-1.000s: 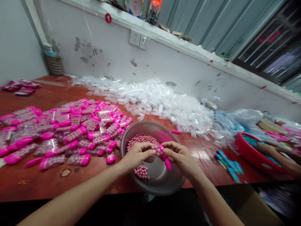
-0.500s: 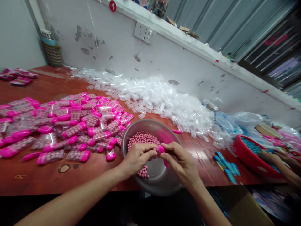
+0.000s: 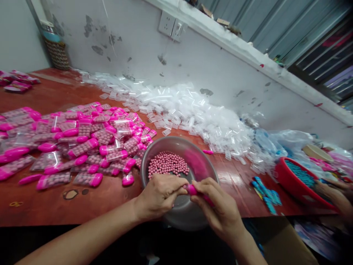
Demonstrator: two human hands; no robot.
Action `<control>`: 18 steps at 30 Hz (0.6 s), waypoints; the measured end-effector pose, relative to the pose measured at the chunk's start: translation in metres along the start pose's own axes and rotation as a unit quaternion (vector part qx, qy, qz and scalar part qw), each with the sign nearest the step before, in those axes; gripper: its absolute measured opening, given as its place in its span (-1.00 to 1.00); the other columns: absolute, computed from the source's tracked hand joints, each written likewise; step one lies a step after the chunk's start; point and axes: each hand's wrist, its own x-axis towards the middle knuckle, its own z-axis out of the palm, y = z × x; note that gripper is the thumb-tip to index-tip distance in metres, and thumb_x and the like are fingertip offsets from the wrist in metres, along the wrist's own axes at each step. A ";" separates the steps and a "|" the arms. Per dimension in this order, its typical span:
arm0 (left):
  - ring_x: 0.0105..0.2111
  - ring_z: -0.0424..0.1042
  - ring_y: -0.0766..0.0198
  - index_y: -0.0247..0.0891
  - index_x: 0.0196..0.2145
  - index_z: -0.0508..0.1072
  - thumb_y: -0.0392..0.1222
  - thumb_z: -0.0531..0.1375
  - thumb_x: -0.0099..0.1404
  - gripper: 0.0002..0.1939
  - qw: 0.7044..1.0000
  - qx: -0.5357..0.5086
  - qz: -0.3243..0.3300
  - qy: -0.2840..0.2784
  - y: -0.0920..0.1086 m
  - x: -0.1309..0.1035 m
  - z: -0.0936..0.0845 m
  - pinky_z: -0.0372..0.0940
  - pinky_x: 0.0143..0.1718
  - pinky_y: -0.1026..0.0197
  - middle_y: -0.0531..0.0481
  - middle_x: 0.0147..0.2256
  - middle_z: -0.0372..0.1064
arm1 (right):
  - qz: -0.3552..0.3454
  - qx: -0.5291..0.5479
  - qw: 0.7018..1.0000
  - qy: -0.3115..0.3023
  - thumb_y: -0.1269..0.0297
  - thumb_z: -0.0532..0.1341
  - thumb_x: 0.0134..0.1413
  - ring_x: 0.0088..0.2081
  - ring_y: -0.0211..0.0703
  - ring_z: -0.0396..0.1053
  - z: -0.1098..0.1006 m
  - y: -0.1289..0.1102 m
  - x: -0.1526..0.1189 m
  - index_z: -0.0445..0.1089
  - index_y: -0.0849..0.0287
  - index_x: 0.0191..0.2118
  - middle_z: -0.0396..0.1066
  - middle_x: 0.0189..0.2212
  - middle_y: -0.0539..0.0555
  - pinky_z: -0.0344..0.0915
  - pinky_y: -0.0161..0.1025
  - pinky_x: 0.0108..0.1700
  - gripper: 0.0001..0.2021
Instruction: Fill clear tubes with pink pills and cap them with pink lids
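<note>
Over a grey metal bowl (image 3: 149, 154), both my hands are closed around one small pink-capped container (image 3: 191, 189). My left hand (image 3: 161, 193) pinches its left end, and the fingers hide most of its clear body. On the other side, my right hand (image 3: 217, 204) grips the bright pink cap end. A second pink piece (image 3: 208, 200) shows under the right fingers; its shape is partly hidden. Pink beads (image 3: 168, 162) lie in the far left part of the bowl, below my hands.
Left of the bowl lies a heap of bead-filled, pink-capped containers (image 3: 88, 147). Along the wall spreads a pile of clear empty cases (image 3: 179, 106). To the right are blue packets (image 3: 266, 195) and a red basin (image 3: 292, 184) of blue beads, with another person's hand (image 3: 328, 191) at it.
Both my hands have moved slightly down and nearer me with the container. The beads in the bowl show more openly. The view has shifted a little; the other person's hands have moved at the basin.
</note>
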 end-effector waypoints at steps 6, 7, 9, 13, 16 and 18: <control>-0.42 0.36 0.21 -0.26 -0.32 0.52 -0.20 0.02 0.25 -0.73 0.995 -0.079 -0.056 0.039 -0.002 0.005 0.001 0.19 -0.32 0.27 -0.08 -0.46 0.41 | 0.007 0.000 1.000 0.026 0.48 0.13 0.03 -0.30 -0.17 0.30 0.006 0.005 0.012 0.30 0.08 -0.12 0.32 -0.35 0.09 0.29 -0.23 -0.29 -0.72; -0.44 0.35 0.23 -0.27 -0.35 0.52 -0.19 0.04 0.24 -0.74 0.988 -0.120 -0.084 0.048 -0.002 0.008 0.001 0.20 -0.35 0.28 -0.06 -0.48 0.40 | 0.026 0.013 0.999 0.035 0.44 0.14 0.03 -0.31 -0.17 0.31 0.006 0.006 0.016 0.33 0.08 -0.12 0.33 -0.36 0.08 0.29 -0.23 -0.29 -0.74; -0.48 0.33 0.27 -0.30 -0.33 0.51 -0.15 0.08 0.21 -0.75 0.961 -0.229 -0.146 0.059 -0.003 0.012 0.001 0.23 -0.43 0.29 -0.04 -0.49 0.38 | 0.089 0.081 0.990 0.066 0.34 0.17 0.02 -0.35 -0.18 0.33 0.006 0.007 0.020 0.37 0.08 -0.14 0.36 -0.37 0.07 0.31 -0.23 -0.32 -0.76; -0.47 0.34 0.28 -0.33 -0.22 0.48 -0.08 0.14 0.15 -0.69 0.877 -0.415 -0.230 0.078 -0.006 0.016 0.002 0.29 -0.47 0.29 -0.06 -0.45 0.37 | 0.199 0.357 0.903 0.132 0.14 0.22 -0.05 -0.31 -0.13 0.39 0.008 0.012 0.015 0.35 0.06 -0.09 0.41 -0.22 0.13 0.37 -0.18 -0.30 -0.65; -0.47 0.34 0.30 -0.33 -0.23 0.48 -0.08 0.17 0.13 -0.69 0.866 -0.430 -0.241 0.084 -0.008 0.015 0.002 0.28 -0.47 0.30 -0.07 -0.44 0.38 | 0.234 0.455 0.845 0.157 0.15 0.31 -0.17 -0.24 -0.10 0.40 0.010 0.016 0.006 0.39 0.08 -0.15 0.41 -0.18 0.14 0.38 -0.17 -0.24 -0.63; -0.48 0.32 0.31 -0.35 -0.28 0.50 -0.10 0.15 0.14 -0.72 0.881 -0.408 -0.228 0.078 -0.009 0.013 0.002 0.24 -0.48 0.32 -0.06 -0.47 0.37 | 0.252 0.470 0.827 0.180 0.13 0.34 -0.23 -0.32 -0.14 0.41 0.011 0.017 0.005 0.42 0.12 -0.24 0.43 -0.27 0.13 0.39 -0.24 -0.33 -0.65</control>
